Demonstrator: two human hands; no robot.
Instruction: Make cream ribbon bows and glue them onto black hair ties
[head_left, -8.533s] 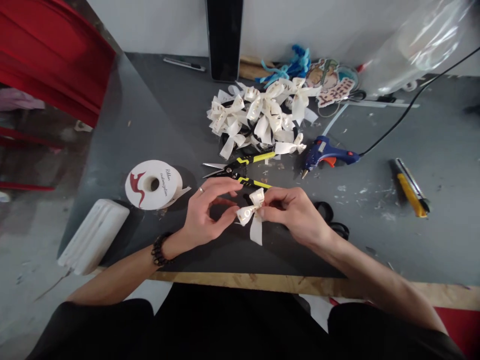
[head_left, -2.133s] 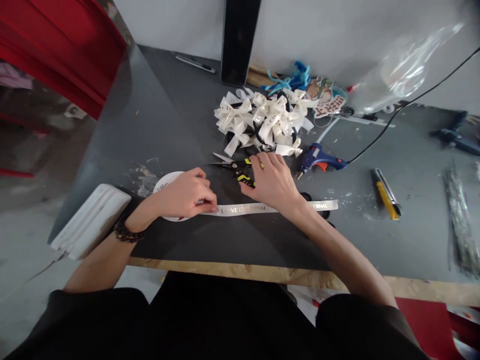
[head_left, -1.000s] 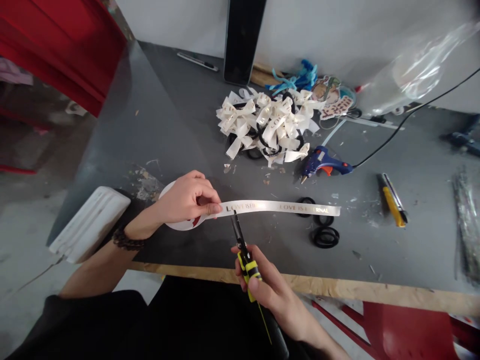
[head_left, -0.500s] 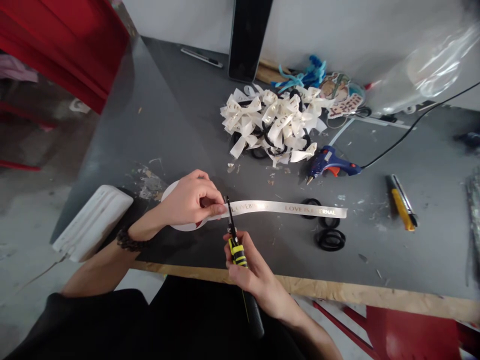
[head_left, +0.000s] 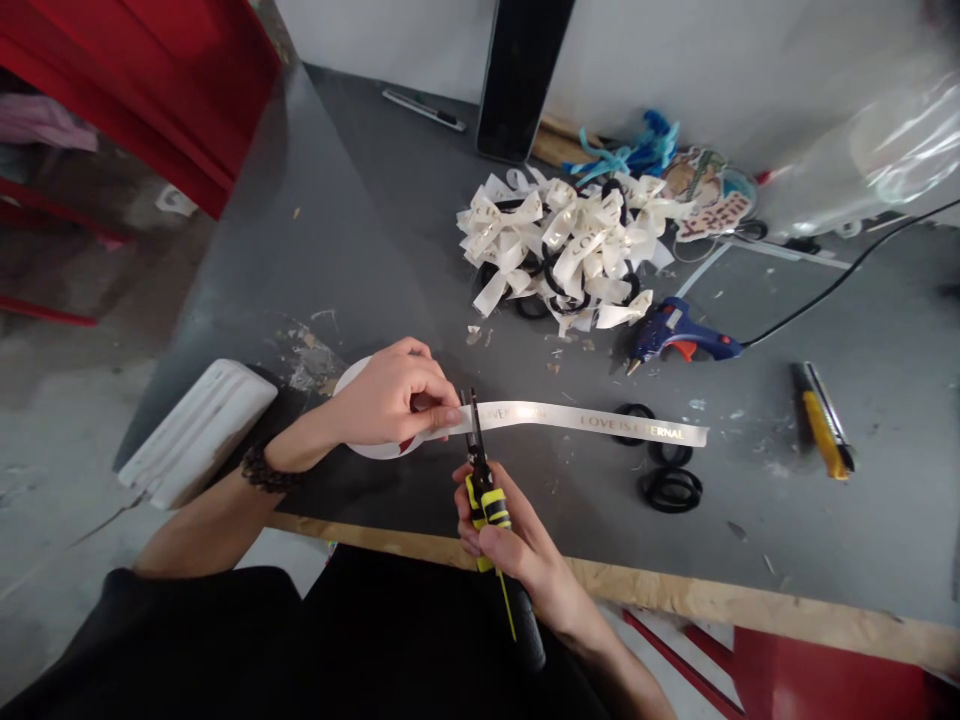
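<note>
- Grey desk (head_left: 375, 270) lies below me.
- My left hand (head_left: 394, 395), nearly closed, pinches the lettered ribbon (head_left: 562, 416).
- My right hand (head_left: 525, 550), curled closed, holds scissors (head_left: 487, 500) across that ribbon.

A pale wall (head_left: 675, 60) rose behind a gray table (head_left: 360, 250), with gray floor (head_left: 75, 410) and red furniture (head_left: 150, 80) on its left.

1. Desk (head_left: 375, 270): dk grey top, pale wood front edge (head_left: 390, 538), scraps (head_left: 307, 365) scattered.
2. Back: slim knife (head_left: 424, 110), blk panel (head_left: 525, 80) upright nr wall.
3. Ctr: heap of wht bows (head_left: 570, 240), blue glue gun (head_left: 679, 330) beside.
4. Front: wht spool (head_left: 354, 372); blk bands (head_left: 670, 464) to R.
5. R: yel. cutter (head_left: 825, 430).
6. L edge: wht box (head_left: 199, 430).
</note>
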